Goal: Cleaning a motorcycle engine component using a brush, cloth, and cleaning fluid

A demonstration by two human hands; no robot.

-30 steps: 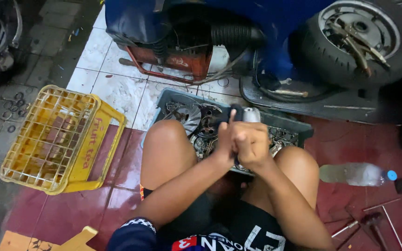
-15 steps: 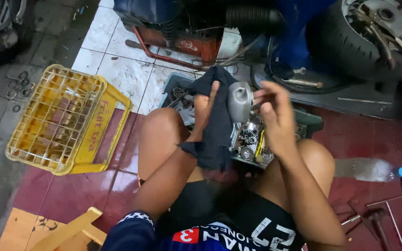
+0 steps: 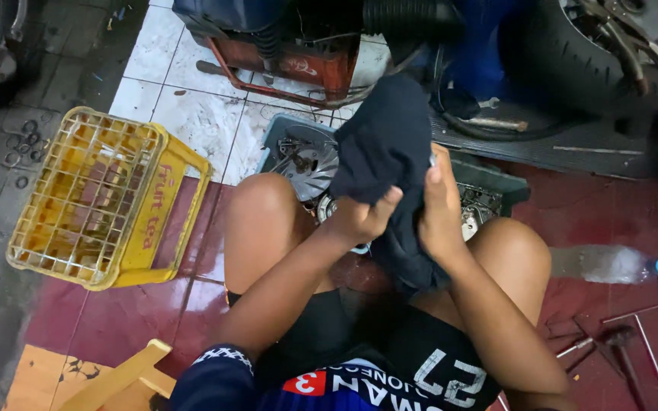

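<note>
1. Far left of the hands, a yellow crate (image 3: 104, 198) stands on the floor, well apart from them; a few metal rings (image 3: 18, 144) lie on the grey paving beyond it.
2. Just left of the left hand, a round finned metal part (image 3: 310, 161) lies in a grey tray (image 3: 496, 179) that sits between the person's knees.
3. The left hand (image 3: 363, 217) is clenched on a dark cloth (image 3: 386, 152), with its thumb pressed over a fold and the fingers curled under it.
4. The cloth is bunched up above the tray, held between both hands; part of it hangs down below them towards the lap.
5. The right hand (image 3: 439, 205) touches the cloth on its right side, fingers close together and wrapped against it, grasping it. Whether anything is wrapped inside the cloth cannot be told.
6. Above the hands stands a red metal frame (image 3: 298, 68), and up to the right a wheel (image 3: 611, 46).
7. Right of the right hand, a plastic bottle (image 3: 607, 264) with a blue cap lies on the red floor, near the knee.
8. Below the bottle, a few thin metal tools (image 3: 618, 339) lie on the floor.
</note>
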